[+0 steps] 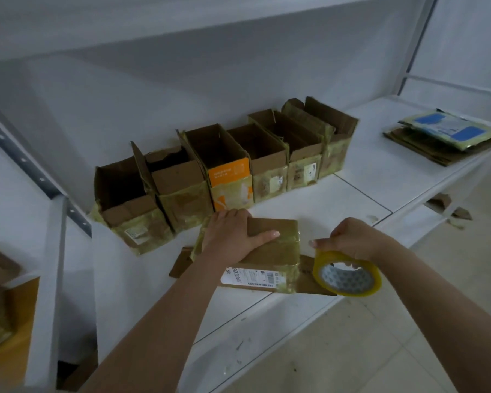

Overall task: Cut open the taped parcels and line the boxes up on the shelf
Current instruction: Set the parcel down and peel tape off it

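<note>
Left grip: the left hand (236, 236) lies flat on top of the closed parcel (264, 253), fingers straight and pressed down, thumb along the lid toward the right; it pins the box and pinches nothing.
Right grip: the right hand (349, 241) has its fingers curled over the top of a roll of clear tape (347, 275), held just off the parcel's right end; whether a free strip already runs from roll to box cannot be told.
Parcel: it sits at the front edge of the shelf (380, 171), flaps down, old yellowish tape around its sides, a white shipping label (251, 276) on the near face, and a flat cardboard sheet (182, 262) underneath.
Row behind: six opened boxes (224, 171) stand side by side against the back, tops open, the orange-printed box (230, 174) third from the left.
Further right: a stack of flat packets (448, 131) lies well apart on the same shelf.
Step in hand: judged from the hands, work is on the parcel's lid with tape, not with a blade; no cutter is visible.
Next move: cutting calls for freeing the right hand of the roll and finding a blade, keeping the left hand clear of the seam.
</note>
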A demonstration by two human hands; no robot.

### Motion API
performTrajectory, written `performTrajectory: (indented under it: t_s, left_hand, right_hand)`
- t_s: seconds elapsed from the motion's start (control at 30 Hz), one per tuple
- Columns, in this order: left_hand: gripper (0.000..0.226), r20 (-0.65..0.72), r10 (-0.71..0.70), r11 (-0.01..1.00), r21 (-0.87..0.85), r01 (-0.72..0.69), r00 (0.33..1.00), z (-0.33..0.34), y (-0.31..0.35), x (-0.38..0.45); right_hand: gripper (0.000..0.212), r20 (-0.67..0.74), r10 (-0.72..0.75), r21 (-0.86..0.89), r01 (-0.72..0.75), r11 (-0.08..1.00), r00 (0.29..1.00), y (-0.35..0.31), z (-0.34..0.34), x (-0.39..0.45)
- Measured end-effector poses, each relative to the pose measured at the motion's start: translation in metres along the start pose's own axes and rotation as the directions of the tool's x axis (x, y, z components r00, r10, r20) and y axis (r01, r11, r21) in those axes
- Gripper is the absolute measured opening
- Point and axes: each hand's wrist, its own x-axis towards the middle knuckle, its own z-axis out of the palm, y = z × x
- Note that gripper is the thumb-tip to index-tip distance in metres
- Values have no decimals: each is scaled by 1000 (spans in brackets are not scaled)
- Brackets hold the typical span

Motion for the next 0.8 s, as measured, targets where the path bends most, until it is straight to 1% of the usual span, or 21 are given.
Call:
performTrajectory:
  t_s: [0.03,0.1,0.17,0.2,0.23,0.27,0.3,0.33,0.37,0.4,0.43,0.47,0.5,0.53,0.57,0.6,0.63,0.67,0.73,0.8]
  left_hand:
    - [99,6,-8,1000,0,8,1000,0,0,2]
    - [96,17,-21,1000,1,21,1000,0,1,3]
    - [84,-1,-22,1000,-22,22,1000,-1,1,0]
    - [73,-33,-7,997,-77,4,999,-2,1,-3]
    - [60,-82,14,982,-189,-29,997,-4,0,-7]
    - [47,-147,21,932,-354,-73,989,-7,-1,-11]
    - [35,-219,-6,841,-529,-113,976,-11,-4,-17]
    - [26,-285,-74,729,-670,-144,956,-15,-9,-23]
    - [20,-343,-163,645,-747,-163,925,-20,-17,-30]
    - [17,-389,-246,614,-771,-168,888,-23,-27,-38]
    - [14,-419,-311,621,-769,-152,853,-24,-40,-46]
    - [12,-429,-365,646,-756,-106,826,-23,-53,-53]
    - [10,-415,-410,684,-729,-27,812,-19,-67,-61]
    - [11,-375,-451,723,-685,85,810,-14,-79,-67]
    - [16,-305,-495,747,-628,219,813,-7,-89,-74]
    - [25,-212,-538,750,-563,348,816,1,-97,-81]
    - [33,-114,-569,746,-490,452,815,9,-101,-87]
    - [39,-33,-588,747,-404,527,808,17,-103,-94]
    - [49,61,-616,760,-217,613,786,31,-100,-104]
    - [54,96,-642,754,-96,649,760,41,-95,-108]
  right_hand:
    - [61,-8,11,-2,-11,1000,1000,1,5,3]
    - [61,-31,14,-60,-16,998,999,-1,13,9]
    - [52,-30,-2,-94,-1,996,1000,-7,17,12]
    - [48,-20,-11,-84,10,996,1000,-8,19,12]
    - [45,-21,-19,-65,17,998,1000,-8,21,12]
    - [43,-35,-22,-47,21,999,999,-6,22,12]
    - [41,-60,-26,-30,25,999,998,-4,22,11]
    - [40,-86,-35,-15,33,999,996,-1,22,11]
    - [41,-107,-45,-7,44,999,993,1,22,11]
    - [42,-126,-51,-1,52,999,991,1,22,12]
    - [44,-145,-56,2,56,998,988,1,22,13]
    - [45,-164,-61,3,62,998,985,0,22,14]
    - [46,-181,-67,5,69,998,981,-2,23,16]
    - [45,-195,-73,7,75,997,978,-3,23,17]
    - [45,-203,-75,10,78,997,976,-5,23,18]
    - [44,-203,-75,15,80,997,976,-6,23,18]
    - [43,-198,-76,18,81,997,977,-7,23,19]
    - [42,-192,-77,20,83,996,978,-8,22,19]
    - [40,-180,-81,28,88,996,980,-8,22,19]
    - [39,-167,-77,49,86,995,983,-8,22,18]
